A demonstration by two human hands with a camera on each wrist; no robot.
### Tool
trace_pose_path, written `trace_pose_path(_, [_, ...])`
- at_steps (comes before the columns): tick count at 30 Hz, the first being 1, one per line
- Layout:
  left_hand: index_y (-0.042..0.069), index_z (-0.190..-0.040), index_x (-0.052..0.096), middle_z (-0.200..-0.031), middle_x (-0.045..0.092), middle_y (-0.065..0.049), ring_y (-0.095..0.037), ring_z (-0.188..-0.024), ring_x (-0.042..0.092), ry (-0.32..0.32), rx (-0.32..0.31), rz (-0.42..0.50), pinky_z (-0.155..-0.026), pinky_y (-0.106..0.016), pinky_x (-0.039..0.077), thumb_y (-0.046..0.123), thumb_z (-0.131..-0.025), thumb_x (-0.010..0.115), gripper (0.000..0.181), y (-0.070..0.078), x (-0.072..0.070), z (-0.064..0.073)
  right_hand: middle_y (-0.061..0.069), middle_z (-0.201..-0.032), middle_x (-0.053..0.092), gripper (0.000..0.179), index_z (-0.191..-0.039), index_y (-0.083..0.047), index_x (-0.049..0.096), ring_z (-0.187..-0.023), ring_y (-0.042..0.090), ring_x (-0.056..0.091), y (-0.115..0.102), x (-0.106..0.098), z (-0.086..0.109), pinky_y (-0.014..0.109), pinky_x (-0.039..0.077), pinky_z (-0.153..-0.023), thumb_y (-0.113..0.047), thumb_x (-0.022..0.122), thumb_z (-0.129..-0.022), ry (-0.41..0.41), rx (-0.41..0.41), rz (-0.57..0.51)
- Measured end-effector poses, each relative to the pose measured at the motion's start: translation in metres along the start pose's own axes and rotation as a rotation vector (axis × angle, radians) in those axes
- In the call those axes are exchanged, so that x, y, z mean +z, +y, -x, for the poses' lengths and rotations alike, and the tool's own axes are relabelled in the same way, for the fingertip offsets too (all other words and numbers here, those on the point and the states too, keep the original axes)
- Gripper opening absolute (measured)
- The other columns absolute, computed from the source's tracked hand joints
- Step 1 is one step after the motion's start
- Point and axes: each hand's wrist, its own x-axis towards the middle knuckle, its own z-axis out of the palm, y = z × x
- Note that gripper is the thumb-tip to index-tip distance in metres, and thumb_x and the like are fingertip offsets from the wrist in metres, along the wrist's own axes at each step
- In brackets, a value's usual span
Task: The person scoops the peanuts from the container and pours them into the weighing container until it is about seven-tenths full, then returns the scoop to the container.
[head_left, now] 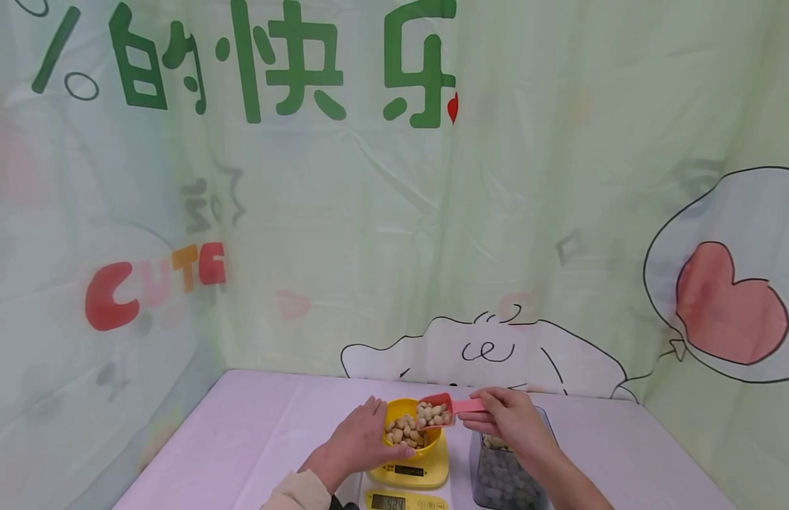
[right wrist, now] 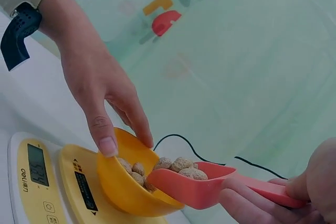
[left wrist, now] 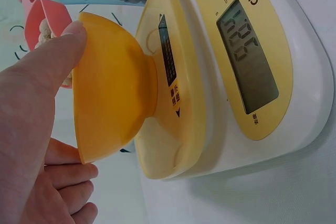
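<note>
A yellow bowl (head_left: 402,405) of peanuts in their shells (head_left: 404,431) stands on the yellow platform of a kitchen scale (head_left: 426,479). My left hand (head_left: 359,440) holds this bowl by its rim, thumb on the near side and fingers round the far side. In my right hand (head_left: 512,423) is the handle of a pink scoop (right wrist: 197,195), which carries several more peanuts (right wrist: 184,167). The scoop's front lip overlaps the bowl's right rim in the head view. In the right wrist view, the scoop lies nearly level, its lip right at the peanuts in the bowl.
To the right of the scale, under my right forearm, a clear bin (head_left: 476,467) holds many peanuts. The scale's lit display (left wrist: 247,59) faces the near side. A printed curtain (head_left: 496,212) hangs behind the pale table (head_left: 241,425).
</note>
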Motion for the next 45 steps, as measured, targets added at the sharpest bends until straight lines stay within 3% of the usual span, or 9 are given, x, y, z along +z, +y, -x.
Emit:
trace_pose_path(10, [0.001, -0.146, 0.044, -0.151, 0.044, -0.020, -0.036, -0.137, 0.046, -0.004, 0.000, 0.011, -0.113, -0.050, 0.042, 0.070, -0.078, 0.067, 0.100, 0.002, 0.000, 0.000, 0.021, -0.101, 0.073, 0.031, -0.124, 0.011, 0.057, -0.083, 0.024, 0.075, -0.004, 0.005, 0.003, 0.037, 0.063, -0.074, -0.009, 0.043, -0.106, -0.002, -0.039, 0.039])
trace_pose_path(31, [-0.001, -0.144, 0.045, -0.148, 0.047, -0.021, -0.036, -0.134, 0.048, 0.022, 0.024, 0.007, -0.111, -0.051, 0.043, 0.069, -0.079, 0.068, 0.097, 0.001, 0.001, 0.003, 0.020, -0.103, 0.072, 0.029, -0.124, 0.009, 0.056, -0.085, 0.022, 0.074, -0.012, -0.008, 0.006, 0.037, 0.062, -0.077, -0.010, 0.044, -0.106, 0.003, -0.064, 0.067])
trace_pose_path(45, [0.000, -0.145, 0.044, -0.150, 0.045, -0.020, -0.036, -0.134, 0.048, 0.006, -0.003, 0.030, -0.111, -0.051, 0.043, 0.067, -0.079, 0.070, 0.097, 0.003, 0.000, 0.003, 0.024, -0.111, 0.070, 0.032, -0.127, 0.010, 0.054, -0.089, 0.026, 0.075, -0.008, -0.023, 0.009, 0.038, 0.062, -0.079, -0.012, 0.043, -0.107, -0.004, -0.085, 0.059])
